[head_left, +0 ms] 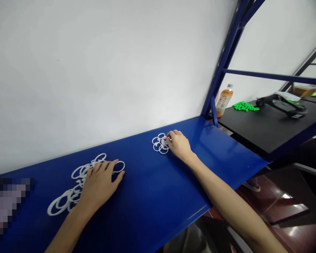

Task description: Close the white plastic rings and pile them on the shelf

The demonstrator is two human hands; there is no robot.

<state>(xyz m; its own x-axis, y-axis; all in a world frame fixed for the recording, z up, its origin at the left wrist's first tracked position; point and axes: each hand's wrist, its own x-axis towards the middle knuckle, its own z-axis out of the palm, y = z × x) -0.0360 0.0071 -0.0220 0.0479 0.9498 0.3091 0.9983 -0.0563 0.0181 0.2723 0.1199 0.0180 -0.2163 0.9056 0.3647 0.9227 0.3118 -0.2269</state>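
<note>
The left hand point(100, 184) lies spread, palm down, with its fingers fanned over a loose tangle of white plastic rings point(58, 206), and its fingertips reach the far rings of the pile. Well apart along the same blue metal shelf point(147, 196) sits a smaller cluster of white plastic rings point(158, 144). The right hand point(178, 144) rests against the cluster's edge with its fingers close together; whether they pinch a ring cannot be told. A white wall point(94, 70) rises behind both piles. Past a blue steel upright point(226, 59), a black shelf point(265, 130) carries a bottle of orange drink point(223, 100), a heap of small green pieces point(244, 106) and a black device point(281, 105)
</note>
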